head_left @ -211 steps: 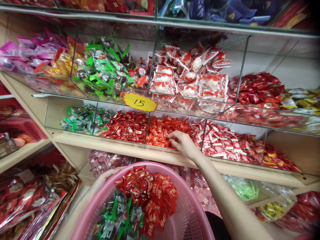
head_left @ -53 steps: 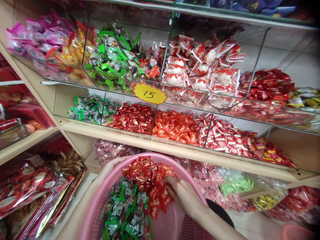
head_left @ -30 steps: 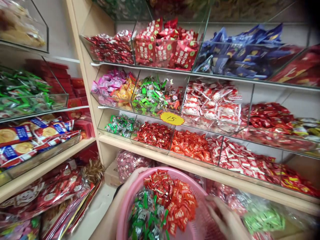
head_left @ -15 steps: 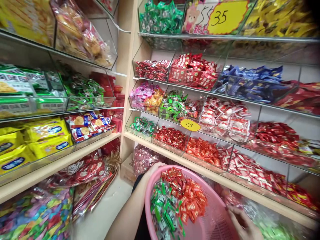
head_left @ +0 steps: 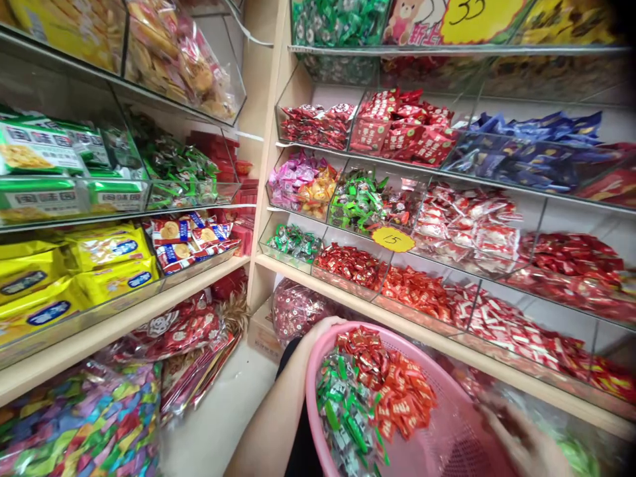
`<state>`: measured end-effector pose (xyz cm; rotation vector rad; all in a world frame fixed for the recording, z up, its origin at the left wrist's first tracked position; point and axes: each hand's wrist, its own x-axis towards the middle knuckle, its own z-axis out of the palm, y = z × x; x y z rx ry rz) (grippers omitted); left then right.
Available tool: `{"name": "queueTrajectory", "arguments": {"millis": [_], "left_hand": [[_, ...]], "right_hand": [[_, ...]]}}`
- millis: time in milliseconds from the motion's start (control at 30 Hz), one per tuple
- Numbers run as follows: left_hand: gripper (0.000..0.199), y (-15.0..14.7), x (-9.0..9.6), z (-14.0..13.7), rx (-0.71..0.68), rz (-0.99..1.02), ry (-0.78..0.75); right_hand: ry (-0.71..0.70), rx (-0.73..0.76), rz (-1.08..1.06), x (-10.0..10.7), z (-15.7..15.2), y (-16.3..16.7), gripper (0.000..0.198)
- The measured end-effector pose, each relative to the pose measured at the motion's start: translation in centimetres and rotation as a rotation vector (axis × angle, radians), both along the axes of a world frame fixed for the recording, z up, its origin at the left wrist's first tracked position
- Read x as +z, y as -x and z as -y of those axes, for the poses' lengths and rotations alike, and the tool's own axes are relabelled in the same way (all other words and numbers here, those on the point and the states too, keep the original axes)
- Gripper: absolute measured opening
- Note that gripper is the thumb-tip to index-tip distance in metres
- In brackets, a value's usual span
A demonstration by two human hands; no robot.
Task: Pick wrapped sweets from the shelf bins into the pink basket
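A pink plastic basket [head_left: 462, 411] with a perforated wall is tilted towards me at the bottom of the view. My left hand [head_left: 325, 330] grips its upper left rim; most of the fingers are hidden behind the wall. Inside lie green-wrapped candies [head_left: 348, 411] on the left, dark red-wrapped candies [head_left: 362, 351] at the top and orange-red packets [head_left: 405, 394] beside them. My right hand [head_left: 521, 434] hovers just beyond the basket's right rim. It is smeared by motion, so its fingers do not show clearly, and I see no candy in it.
Shelf bins ahead hold red candies [head_left: 350, 268], orange-red packets [head_left: 420, 291] and red-and-white candies [head_left: 517, 324]. A yellow price tag [head_left: 393, 239] hangs above. The lower shelf edge [head_left: 422, 331] runs close behind the basket. Bagged colourful candies [head_left: 79, 424] stand low left, beside bare floor [head_left: 223, 391].
The view has shifted, so the shelves sit further right and higher. The basket appears further right with the same candies inside. My right hand has moved right and blurred.
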<state>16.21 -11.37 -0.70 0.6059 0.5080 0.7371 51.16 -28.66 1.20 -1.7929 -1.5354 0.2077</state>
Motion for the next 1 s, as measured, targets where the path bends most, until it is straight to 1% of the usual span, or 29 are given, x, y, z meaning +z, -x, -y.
{"name": "queueTrajectory", "arguments": {"millis": [100,167,233,333,400,467,533,600,733,800,900,1000], "left_hand": [[0.021,0.0,0.5,0.2,-0.048,-0.007,-0.001],[0.024,-0.1,0.7,0.1,-0.095,0.0,-0.008],[0.026,-0.3,0.8,-0.1,-0.104,0.014,-0.027],[0.027,-0.6,0.8,-0.5,-0.121,0.014,-0.031],[0.026,-0.8,1.0,-0.7,-0.127,-0.005,-0.019],[0.029,-1.0,1.2,-0.8,-0.144,-0.025,-0.015],[0.028,-1.2,1.4,-1.0,-0.132,-0.044,-0.014],[0.026,-1.3,1.4,-1.3,-0.117,-0.068,-0.008],[0.026,-1.2,0.9,-2.0,-0.121,-0.1,-0.005],[0.027,-1.2,0.8,-2.1,-0.074,-0.133,-0.019],[0.028,-1.3,1.2,-1.9,-0.008,-0.187,-0.004],[0.034,-1.4,1.8,-1.5,-0.061,-0.214,0.073]], "right_hand": [[0.001,0.063,0.05,3.3,-1.8,1.3,0.044],[-0.036,0.092,0.068,5.5,-3.6,2.2,0.04],[-0.045,0.112,0.132,7.5,-5.8,3.0,0.037],[-0.06,0.072,0.217,9.7,-9.3,3.4,0.032],[-0.026,0.042,0.285,10.8,-11.6,3.3,0.026],[-0.01,0.001,0.302,11.6,-13.9,3.3,0.024],[0.015,-0.034,0.31,12.0,-16.2,3.6,0.02],[0.058,-0.069,0.309,12.1,-18.2,4.2,0.015],[0.145,-0.157,0.267,11.2,-21.0,5.3,0.023],[0.164,-0.177,0.238,10.5,-21.7,5.5,0.024],[0.147,-0.169,0.19,9.8,-22.2,5.4,0.02],[0.097,-0.139,0.132,9.9,-21.9,4.9,0.016]]}}
